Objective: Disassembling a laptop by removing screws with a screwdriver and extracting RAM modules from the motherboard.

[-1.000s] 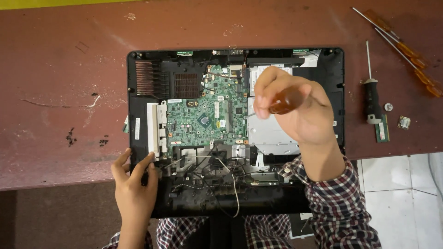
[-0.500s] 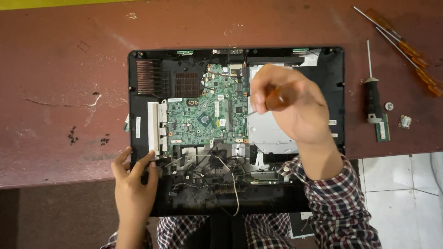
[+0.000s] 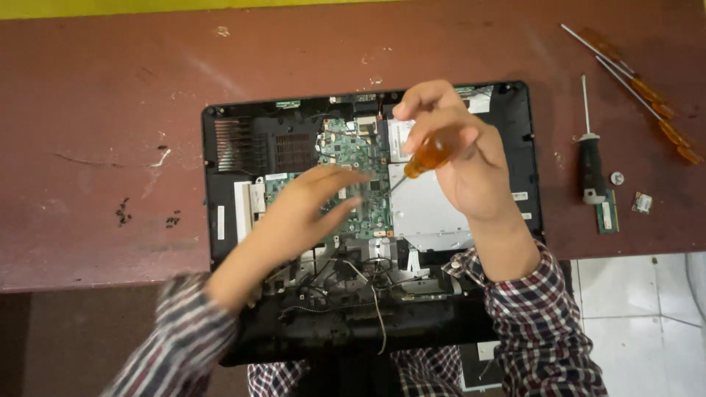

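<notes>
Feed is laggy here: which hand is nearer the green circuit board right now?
Left. The left hand lies over the circuit board, fingers spread across it. The right hand is off to the board's right, above the silver drive plate, holding an amber-handled screwdriver.

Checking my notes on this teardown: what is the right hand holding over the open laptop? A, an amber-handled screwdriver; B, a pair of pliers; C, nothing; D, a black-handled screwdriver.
A: the right hand is closed around an amber-handled screwdriver above the open laptop, while the black-handled screwdriver lies on the table.
</notes>
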